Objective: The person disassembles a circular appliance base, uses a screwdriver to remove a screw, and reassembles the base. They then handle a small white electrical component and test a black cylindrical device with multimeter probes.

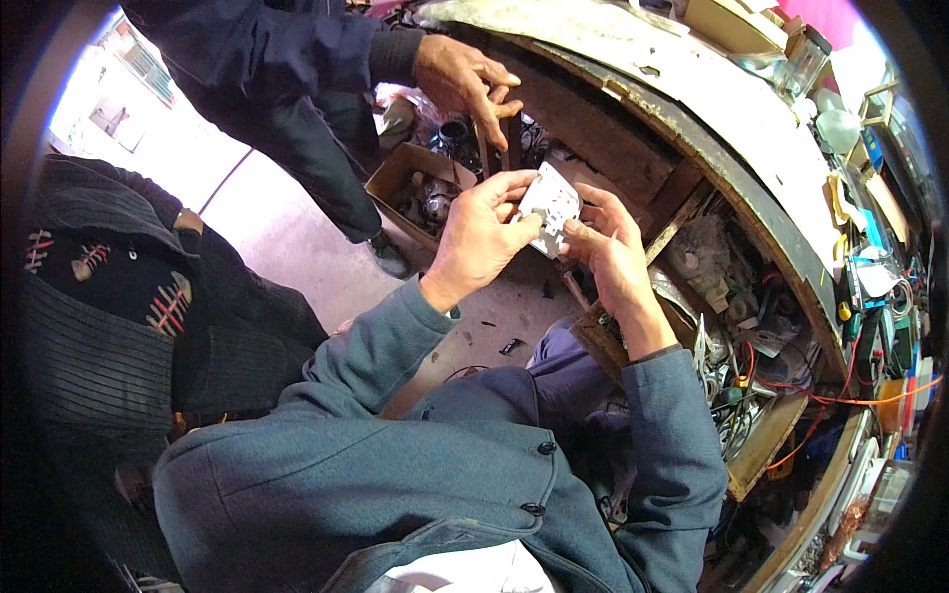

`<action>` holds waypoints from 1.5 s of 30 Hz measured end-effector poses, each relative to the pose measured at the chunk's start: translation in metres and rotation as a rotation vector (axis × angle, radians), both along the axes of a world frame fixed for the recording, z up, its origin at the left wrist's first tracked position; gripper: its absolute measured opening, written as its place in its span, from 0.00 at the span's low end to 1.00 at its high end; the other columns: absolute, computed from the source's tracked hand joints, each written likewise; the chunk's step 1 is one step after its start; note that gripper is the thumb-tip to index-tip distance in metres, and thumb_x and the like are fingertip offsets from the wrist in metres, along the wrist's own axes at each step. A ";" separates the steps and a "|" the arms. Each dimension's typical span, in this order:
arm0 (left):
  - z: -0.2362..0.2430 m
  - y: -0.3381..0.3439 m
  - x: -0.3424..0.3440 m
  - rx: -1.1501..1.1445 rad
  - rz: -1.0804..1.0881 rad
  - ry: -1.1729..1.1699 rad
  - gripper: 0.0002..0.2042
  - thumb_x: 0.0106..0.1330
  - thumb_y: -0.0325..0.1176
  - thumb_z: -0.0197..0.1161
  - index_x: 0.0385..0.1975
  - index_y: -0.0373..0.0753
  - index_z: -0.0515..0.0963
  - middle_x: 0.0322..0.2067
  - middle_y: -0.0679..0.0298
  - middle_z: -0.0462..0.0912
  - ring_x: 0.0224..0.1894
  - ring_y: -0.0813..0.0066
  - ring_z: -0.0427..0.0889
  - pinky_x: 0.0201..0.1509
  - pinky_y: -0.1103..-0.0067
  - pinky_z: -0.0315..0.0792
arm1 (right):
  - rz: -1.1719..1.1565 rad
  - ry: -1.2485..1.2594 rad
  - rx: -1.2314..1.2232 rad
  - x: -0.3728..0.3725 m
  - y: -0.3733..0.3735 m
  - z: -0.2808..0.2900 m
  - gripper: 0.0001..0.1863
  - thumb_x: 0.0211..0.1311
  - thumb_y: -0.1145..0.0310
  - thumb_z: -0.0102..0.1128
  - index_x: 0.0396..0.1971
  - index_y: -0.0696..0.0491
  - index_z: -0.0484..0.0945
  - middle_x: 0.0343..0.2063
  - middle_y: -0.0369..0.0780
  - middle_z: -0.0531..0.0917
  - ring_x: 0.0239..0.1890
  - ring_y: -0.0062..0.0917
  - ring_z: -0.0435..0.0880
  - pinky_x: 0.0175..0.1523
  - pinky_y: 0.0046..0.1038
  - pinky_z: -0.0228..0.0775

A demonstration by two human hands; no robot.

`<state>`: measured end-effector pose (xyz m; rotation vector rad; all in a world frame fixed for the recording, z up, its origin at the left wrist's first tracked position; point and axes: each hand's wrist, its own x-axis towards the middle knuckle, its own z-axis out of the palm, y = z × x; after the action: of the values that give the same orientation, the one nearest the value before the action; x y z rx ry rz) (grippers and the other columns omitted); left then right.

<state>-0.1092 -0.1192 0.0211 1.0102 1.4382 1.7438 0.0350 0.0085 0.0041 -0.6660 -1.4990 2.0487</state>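
Observation:
A small white plastic part [550,210], flat with moulded ridges and cut-outs, is held up in front of me between both hands. My left hand [478,235] pinches its left edge, thumb across the face and fingers behind. On the other side my right hand [615,259] grips the lower right edge with thumb and fingers. The part is tilted, and its far side is hidden. Just beyond it, another person's hand [467,87] reaches in from the upper left with fingers loosely bent, apart from the white part.
A cardboard box [395,183] of metal parts stands on the floor [297,232] ahead. The curved workbench [732,128] runs along the far and right sides, with an open drawer [766,445], cables and tools. Another person in a dark ribbed sweater [109,326] is close at left.

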 end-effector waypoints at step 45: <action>-0.012 0.013 -0.017 -0.143 -0.081 -0.358 0.25 0.71 0.28 0.65 0.65 0.31 0.68 0.50 0.56 0.84 0.47 0.70 0.87 0.50 0.71 0.85 | -0.092 0.034 0.160 -0.002 0.007 -0.008 0.22 0.66 0.70 0.71 0.57 0.60 0.81 0.44 0.39 0.87 0.45 0.20 0.84 0.55 0.25 0.75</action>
<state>-0.1258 -0.1059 0.0095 0.6330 1.2529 1.6382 0.0325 0.0155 -0.0041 -0.6215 -1.5634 1.8411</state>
